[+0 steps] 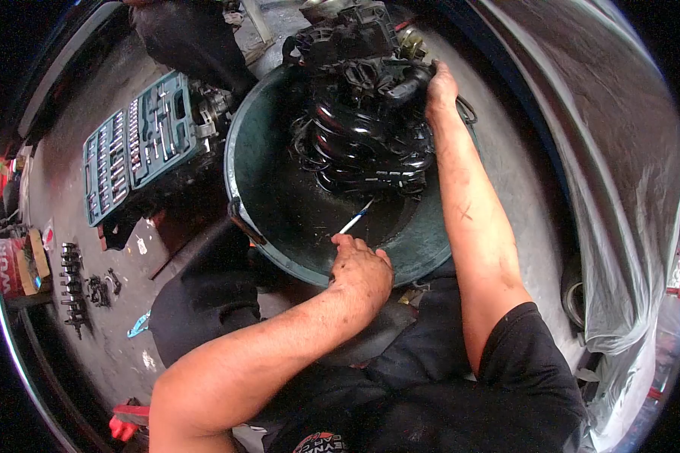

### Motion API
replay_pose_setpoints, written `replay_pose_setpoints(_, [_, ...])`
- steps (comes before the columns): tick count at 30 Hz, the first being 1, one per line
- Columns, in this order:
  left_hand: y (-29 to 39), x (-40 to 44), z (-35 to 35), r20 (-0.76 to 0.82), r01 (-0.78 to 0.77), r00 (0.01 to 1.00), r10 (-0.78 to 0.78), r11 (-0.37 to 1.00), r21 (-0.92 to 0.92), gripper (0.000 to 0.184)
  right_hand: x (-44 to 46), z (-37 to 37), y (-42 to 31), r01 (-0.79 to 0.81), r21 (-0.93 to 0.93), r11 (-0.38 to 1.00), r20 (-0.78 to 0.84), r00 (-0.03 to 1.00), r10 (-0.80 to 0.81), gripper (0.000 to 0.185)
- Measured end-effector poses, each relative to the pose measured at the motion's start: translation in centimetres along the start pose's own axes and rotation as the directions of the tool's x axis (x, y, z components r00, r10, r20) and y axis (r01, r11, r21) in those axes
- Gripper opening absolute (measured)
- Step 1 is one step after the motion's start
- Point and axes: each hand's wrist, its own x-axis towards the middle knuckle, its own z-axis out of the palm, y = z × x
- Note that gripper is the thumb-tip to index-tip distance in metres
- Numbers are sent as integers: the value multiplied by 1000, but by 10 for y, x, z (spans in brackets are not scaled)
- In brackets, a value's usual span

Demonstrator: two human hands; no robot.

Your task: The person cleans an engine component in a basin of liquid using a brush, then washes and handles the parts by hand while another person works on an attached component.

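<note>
A wet, shiny black intake manifold [370, 143] with curved runners stands tilted in a big dark green tub [238, 147]. My right hand [441, 90] grips its upper right side; the fingertips are partly hidden behind it. Over the near rim of the tub, my left hand [361, 266] is closed on a slim white pen-like tool [350, 222]. Its blue section and thin pointed tip reach toward the bottom of the manifold. Whether the tip touches the manifold, I cannot tell. Dark liquid or grime covers the tub's floor.
An open socket set case [132, 147] lies left of the tub. A crankshaft [72, 287] and small metal parts [102, 287] are on the floor farther left. Plastic sheeting [619, 166] hangs along the right. Another person's dark-clothed leg [193, 45] is at the upper left.
</note>
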Motion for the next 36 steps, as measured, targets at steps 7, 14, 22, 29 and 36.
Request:
replay_pose_setpoints(7, [-2, -1, -2, 20, -3, 1000, 3, 1000, 6, 41, 13, 2, 8, 19, -40, 999, 22, 1000, -18, 52])
replay_pose_setpoints(14, [-3, -2, -9, 65, -9, 998, 8, 1000, 16, 45, 6, 2, 4, 19, -28, 999, 31, 999, -18, 54])
replay_pose_setpoints(22, [-4, 0, -6, 66, -18, 998, 17, 1000, 12, 45, 14, 1, 11, 3, -4, 1000, 3, 1000, -3, 57])
replay_pose_setpoints(29, [-3, 0, -4, 52, -15, 999, 14, 1000, 13, 42, 1, 2, 1, -38, -11, 999, 0, 999, 38, 57])
replay_pose_setpoints(36, [-3, 0, -3, 37, -1, 999, 0, 1000, 27, 41, -3, 3, -2, 4, -50, 999, -9, 1000, -4, 55])
